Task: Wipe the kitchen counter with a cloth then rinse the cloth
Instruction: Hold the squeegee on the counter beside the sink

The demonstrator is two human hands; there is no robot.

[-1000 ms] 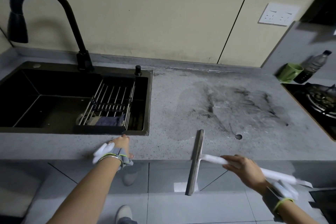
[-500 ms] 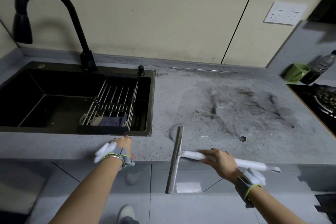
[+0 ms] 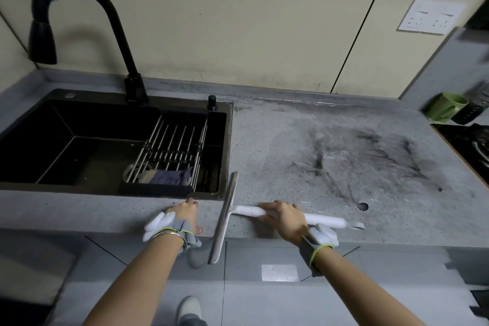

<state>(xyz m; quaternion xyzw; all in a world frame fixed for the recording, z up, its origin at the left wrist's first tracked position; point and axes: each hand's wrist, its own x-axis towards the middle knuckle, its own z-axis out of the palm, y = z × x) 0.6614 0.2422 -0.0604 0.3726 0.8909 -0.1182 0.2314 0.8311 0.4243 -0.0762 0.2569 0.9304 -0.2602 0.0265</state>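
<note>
1. Writing: no brand, label or legible text shows on any item; the wall socket plate (image 3: 431, 16) carries marks too small to read.
2. Right hand (image 3: 284, 217): fingers curl over the white handle of the squeegee (image 3: 227, 216) and clamp it from above; the thumb is hidden under the handle.
3. Squeegee: the blade lies near the front of the counter (image 3: 330, 156), its far end just beside the right front corner of the sink (image 3: 223, 194), its near end overhanging the counter's front edge; the handle runs to the right from the blade.
4. Left hand (image 3: 184, 216): it rests on the counter's front strip, just left of the blade; the fingertips point at the sink rim; whether the fingers are spread or together cannot be told, as the wrist gear covers part of the hand.
5. Cloth (image 3: 169, 176): a dark blue-grey cloth lies in the sink under the near end of the metal rack (image 3: 174, 145); neither hand touches it.
6. Counter surface: dark smears and specks cover the area right of the blade; a small dark spot (image 3: 362, 206) lies near the front edge.
7. Other items: black faucet (image 3: 79, 8) behind the sink; green mug (image 3: 446, 107) at far right, beside a dark, blurred object.
</note>
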